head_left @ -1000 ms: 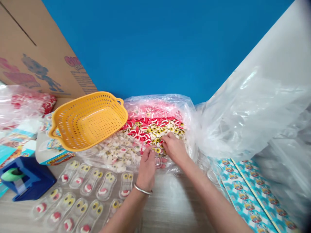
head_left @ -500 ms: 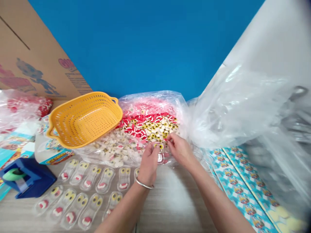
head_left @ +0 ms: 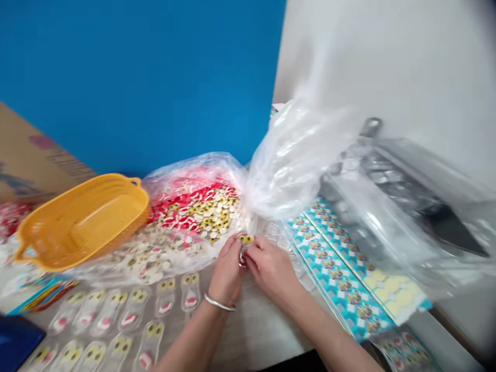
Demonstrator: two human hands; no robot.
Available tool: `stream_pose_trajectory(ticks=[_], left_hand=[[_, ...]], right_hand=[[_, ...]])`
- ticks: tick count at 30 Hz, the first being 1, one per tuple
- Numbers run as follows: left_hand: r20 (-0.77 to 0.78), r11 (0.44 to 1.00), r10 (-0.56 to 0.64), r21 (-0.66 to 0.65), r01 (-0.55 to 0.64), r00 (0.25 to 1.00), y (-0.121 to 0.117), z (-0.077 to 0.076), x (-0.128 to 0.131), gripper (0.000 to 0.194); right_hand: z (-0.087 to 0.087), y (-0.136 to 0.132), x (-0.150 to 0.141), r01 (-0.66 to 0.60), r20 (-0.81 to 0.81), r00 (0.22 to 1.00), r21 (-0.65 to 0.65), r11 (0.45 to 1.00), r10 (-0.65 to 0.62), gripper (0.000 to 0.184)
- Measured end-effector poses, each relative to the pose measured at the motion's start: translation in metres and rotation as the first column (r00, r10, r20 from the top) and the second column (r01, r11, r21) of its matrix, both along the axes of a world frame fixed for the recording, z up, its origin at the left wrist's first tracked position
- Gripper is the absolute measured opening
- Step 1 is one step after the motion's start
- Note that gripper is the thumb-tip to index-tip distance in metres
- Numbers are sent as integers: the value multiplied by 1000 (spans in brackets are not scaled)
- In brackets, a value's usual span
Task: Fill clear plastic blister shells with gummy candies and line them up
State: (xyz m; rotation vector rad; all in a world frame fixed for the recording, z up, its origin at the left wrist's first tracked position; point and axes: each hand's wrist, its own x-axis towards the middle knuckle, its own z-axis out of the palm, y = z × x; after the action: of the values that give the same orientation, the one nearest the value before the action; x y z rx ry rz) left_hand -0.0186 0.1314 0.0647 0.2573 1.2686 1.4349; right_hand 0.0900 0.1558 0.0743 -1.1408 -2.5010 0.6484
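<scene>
A small clear plastic blister tray [head_left: 244, 250] with two yellow-and-black candy eyes [head_left: 246, 239] at its top is between my hands. My left hand [head_left: 228, 268] grips its left side, a silver bangle on the wrist. Closed fingers of my right hand [head_left: 271, 263] press against the right side of the tray, over its lower cup. A bit of red shows in that cup, partly covered by fingers. Just beyond lies an open clear bag [head_left: 236, 217] of loose red-and-white teeth candies [head_left: 182, 219] and candy eyes [head_left: 220, 212].
Filled blister trays [head_left: 132, 307] lie in rows at front left. A yellow basket [head_left: 81, 222] stands behind them, a blue tape dispenser [head_left: 19, 341] at the left edge. Printed turquoise card sheets [head_left: 333, 258] and a bag of clear plastic pieces [head_left: 403, 181] are on the right.
The view has turned to the right. My right hand has come from beside the loose candies to the blister tray, and both hands now meet there, nearer to me.
</scene>
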Motion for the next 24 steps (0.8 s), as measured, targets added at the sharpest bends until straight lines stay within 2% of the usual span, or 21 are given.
stream_pose_trajectory(ticks=[2, 5, 8, 10, 11, 13, 17, 20, 24], left_hand=[[-1, 999, -44, -22, 44, 999, 2, -1, 11, 29], [5, 993, -109, -36, 109, 994, 6, -2, 25, 30], [0, 985, -159, -72, 158, 987, 9, 0, 36, 26], [-21, 977, -186, -108, 182, 982, 10, 2, 42, 23], [-29, 974, -195, -122, 190, 980, 11, 4, 45, 22], [-30, 968, -212, -139, 206, 977, 11, 5, 48, 21], [-41, 968, -209, -154, 200, 977, 12, 6, 47, 22], [-61, 969, -204, -156, 193, 977, 14, 5, 44, 23], [-72, 971, -190, -161, 176, 979, 15, 3, 43, 24]], right_hand=[[-2, -5, 15, 37, 32, 999, 30, 999, -38, 21], [-1, 4, 46, 110, -92, 990, -8, 994, -110, 21], [0, 40, 79, 321, -140, 938, 6, 947, -317, 24], [-1, 77, 93, 442, -75, 897, 80, 894, -437, 27], [-1, 97, 96, 460, -23, 887, 125, 879, -461, 28], [-3, 137, 96, 456, 45, 882, 178, 872, -470, 31], [-8, 194, 81, 402, 118, 900, 147, 904, -419, 27], [-14, 209, 74, 367, 171, 910, 94, 925, -379, 31], [-25, 204, 79, 369, 147, 917, 51, 928, -372, 32]])
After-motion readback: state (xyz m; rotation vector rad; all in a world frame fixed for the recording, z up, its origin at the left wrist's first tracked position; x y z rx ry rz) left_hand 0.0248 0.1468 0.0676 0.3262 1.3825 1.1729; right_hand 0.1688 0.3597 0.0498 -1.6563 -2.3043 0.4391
